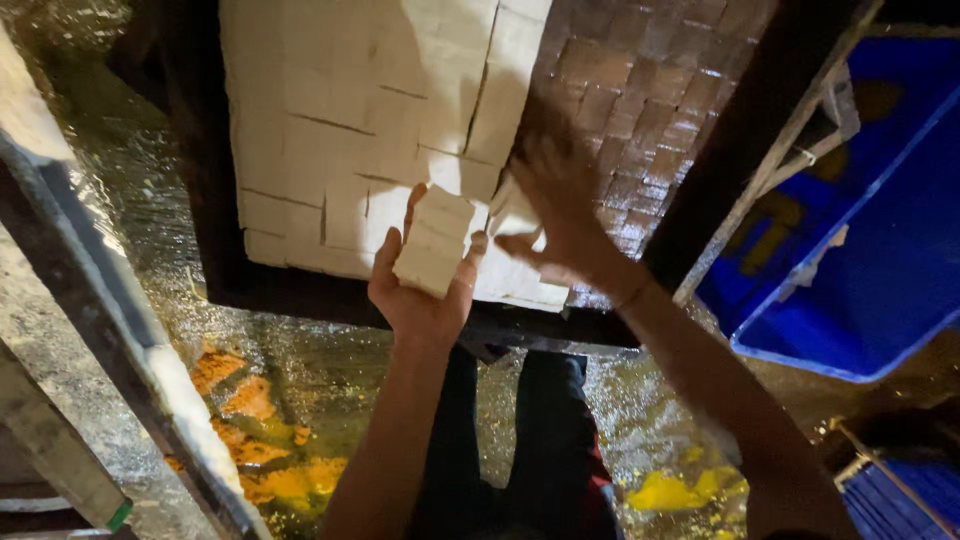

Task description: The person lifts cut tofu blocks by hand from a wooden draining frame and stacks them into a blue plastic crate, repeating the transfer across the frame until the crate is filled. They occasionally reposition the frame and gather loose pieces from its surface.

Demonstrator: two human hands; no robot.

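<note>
Head view: wet floor, dark-framed tray of cut white blocks. Left hand cupped around stacked white pieces. Right hand blurred, fingers spread, at loose pieces on the tray edge. Lifting pieces off; next, probably a gentle, supported pickup.

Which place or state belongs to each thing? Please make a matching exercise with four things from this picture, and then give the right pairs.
Things:
1. left hand
2. right hand
3. blue crate
4. dark tray

Places or states:
A. stands at the right edge of the view
B. holds a stack of white blocks in its palm
C. bears a slab of cut white blocks, with bare grid at its right part
D. spread over the blocks at the slab's right edge

Pairs: 1-B, 2-D, 3-A, 4-C
</note>
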